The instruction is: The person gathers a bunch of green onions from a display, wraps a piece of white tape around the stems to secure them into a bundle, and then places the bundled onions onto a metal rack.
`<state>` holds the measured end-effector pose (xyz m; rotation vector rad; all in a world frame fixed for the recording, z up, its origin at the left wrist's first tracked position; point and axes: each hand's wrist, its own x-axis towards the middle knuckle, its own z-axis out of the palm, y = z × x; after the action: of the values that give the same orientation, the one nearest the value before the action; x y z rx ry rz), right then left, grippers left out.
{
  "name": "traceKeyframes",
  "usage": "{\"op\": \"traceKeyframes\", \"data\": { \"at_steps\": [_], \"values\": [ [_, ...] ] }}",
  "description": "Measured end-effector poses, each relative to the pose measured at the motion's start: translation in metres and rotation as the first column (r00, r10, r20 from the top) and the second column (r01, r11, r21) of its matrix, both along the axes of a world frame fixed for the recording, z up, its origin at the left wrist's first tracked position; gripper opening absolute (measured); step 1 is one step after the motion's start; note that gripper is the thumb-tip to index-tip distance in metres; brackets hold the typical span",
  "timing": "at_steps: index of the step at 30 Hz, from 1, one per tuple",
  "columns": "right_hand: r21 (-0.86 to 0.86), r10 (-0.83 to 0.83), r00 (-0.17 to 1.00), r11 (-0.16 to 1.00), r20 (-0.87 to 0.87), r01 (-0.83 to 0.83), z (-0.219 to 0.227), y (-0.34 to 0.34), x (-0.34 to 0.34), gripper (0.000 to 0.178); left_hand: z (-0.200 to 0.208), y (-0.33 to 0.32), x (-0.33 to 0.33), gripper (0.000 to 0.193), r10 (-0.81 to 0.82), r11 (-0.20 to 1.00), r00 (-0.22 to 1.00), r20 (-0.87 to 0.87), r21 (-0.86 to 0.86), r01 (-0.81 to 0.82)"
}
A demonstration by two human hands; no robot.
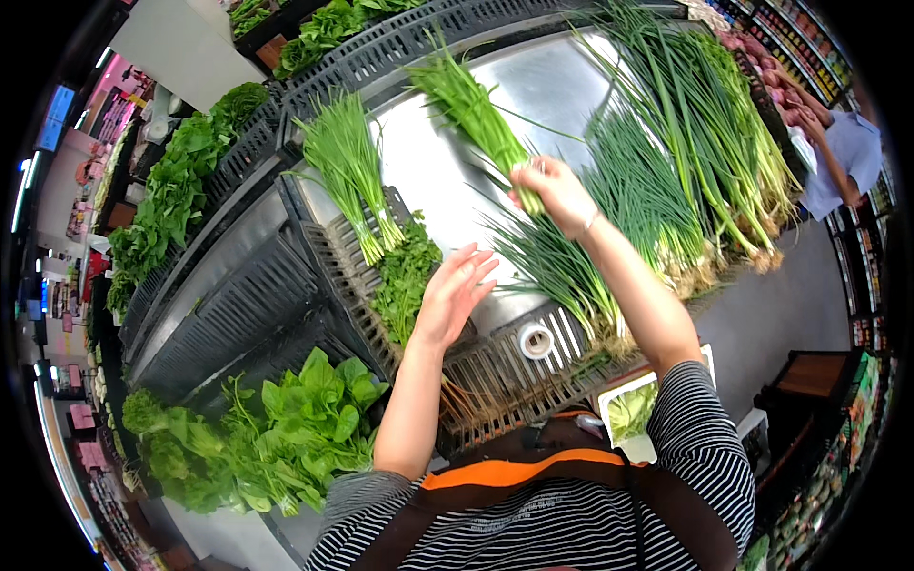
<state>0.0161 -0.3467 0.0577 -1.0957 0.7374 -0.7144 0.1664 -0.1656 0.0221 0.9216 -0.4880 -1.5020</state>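
Over the metal tray (pixel 533 74), a bunch of garlic chives (pixel 468 103) is gripped near its stem end by the tightly curled right hand (pixel 554 195). By the tray's near left corner, the left hand (pixel 455 297) is held empty, fingers loosely parted, beside cilantro (pixel 400 293); scallions (pixel 630 179) are laid along the tray's right side.

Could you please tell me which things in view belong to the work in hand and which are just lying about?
Seemingly in the work: green bunch, held in right hand; open left hand; metal surface; possibly the white roll.
Apparently lying about: spring onions; leafy greens at lower left; reddish produce at upper right; white tray pack.
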Motion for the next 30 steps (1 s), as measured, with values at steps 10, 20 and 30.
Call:
{"op": "traceKeyframes", "data": {
  "at_steps": [10,20,30],
  "values": [
    [-0.562,-0.313,0.862,0.826,-0.398,0.04,-0.031,0.234,-0.082,0.051,-0.019,0.047,-0.069,0.051,0.135,0.991,0.896,-0.423,0.04,-0.131],
    [-0.387,-0.49,0.846,0.836,-0.209,0.389,-0.049,0.327,-0.112,0.006,-0.028,0.125,-0.109,0.049,0.131,0.99,0.947,-0.294,-0.01,-0.14],
    [-0.187,-0.555,0.814,0.83,-0.173,0.526,-0.037,0.334,-0.142,0.01,0.0,0.142,-0.107,0.048,0.04,0.995,0.918,-0.394,-0.071,-0.074]
  ]
}}
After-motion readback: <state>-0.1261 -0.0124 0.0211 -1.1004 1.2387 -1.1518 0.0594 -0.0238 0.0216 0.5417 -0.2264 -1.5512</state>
